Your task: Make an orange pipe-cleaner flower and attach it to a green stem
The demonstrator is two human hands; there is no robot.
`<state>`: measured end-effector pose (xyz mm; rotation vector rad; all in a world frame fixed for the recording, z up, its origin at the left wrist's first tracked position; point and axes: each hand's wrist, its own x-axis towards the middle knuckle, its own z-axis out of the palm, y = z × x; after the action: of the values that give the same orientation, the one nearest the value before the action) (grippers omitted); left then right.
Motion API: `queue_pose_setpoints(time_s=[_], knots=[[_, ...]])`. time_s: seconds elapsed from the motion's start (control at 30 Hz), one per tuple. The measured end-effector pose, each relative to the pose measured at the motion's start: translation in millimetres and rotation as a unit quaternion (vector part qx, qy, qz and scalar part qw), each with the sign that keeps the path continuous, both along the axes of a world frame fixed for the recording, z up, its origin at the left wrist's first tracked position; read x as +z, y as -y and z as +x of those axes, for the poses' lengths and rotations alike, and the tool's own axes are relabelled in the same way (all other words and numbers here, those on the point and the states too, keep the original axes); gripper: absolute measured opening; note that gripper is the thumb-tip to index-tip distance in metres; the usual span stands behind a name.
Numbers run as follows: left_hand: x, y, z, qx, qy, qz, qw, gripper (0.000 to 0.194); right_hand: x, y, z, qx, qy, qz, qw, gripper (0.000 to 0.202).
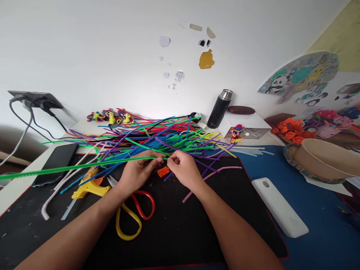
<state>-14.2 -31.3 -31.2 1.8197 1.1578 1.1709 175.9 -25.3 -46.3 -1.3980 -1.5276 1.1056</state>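
Observation:
A long green pipe cleaner runs from the left edge of the view to my hands. My left hand is closed, pinching it near its right end between thumb and fingers. Just to the right, my right hand is pinched at the tip of the same green pipe cleaner, its fingers partly hidden. Below and between the hands lies a small orange piece. Scissors with one red and one yellow handle lie under my left wrist. Behind the hands spreads a heap of colourful pipe cleaners.
A yellow glue gun and a black phone lie at left. A black flask stands by the wall. At right are a white power bank and a bowl. Small figures sit at the back.

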Motion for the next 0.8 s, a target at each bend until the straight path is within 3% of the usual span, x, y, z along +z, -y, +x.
queue_pose_setpoints(time_s=[0.1,0.17,0.3,0.4,0.47,0.63,0.8], knots=[[1.0,3,2,-0.035,-0.039,0.058,0.997,0.028,-1.1,1,-2,-0.002,0.051,0.015,0.999,0.019],[2.4,3,3,-0.032,-0.037,0.058,0.997,0.027,-2.0,2,-3,0.000,0.040,0.021,0.999,0.020],[3.7,-3,0,0.034,0.125,-0.089,0.988,0.036,-1.3,1,-3,0.042,-0.101,0.003,0.994,0.020],[3.8,-9,-1,0.051,0.295,-0.191,0.935,0.044,1.9,-1,-2,0.056,-0.190,-0.002,0.980,0.031],[4.3,-13,-1,0.047,0.359,-0.225,0.904,0.046,3.6,-1,-1,0.043,-0.217,0.008,0.975,0.032],[5.7,-14,1,0.034,0.399,-0.278,0.873,0.048,3.5,-1,-3,0.034,-0.227,0.016,0.973,0.028],[3.8,-14,2,0.008,0.387,-0.304,0.871,0.048,2.7,-1,-4,0.029,-0.218,0.016,0.975,0.027]])
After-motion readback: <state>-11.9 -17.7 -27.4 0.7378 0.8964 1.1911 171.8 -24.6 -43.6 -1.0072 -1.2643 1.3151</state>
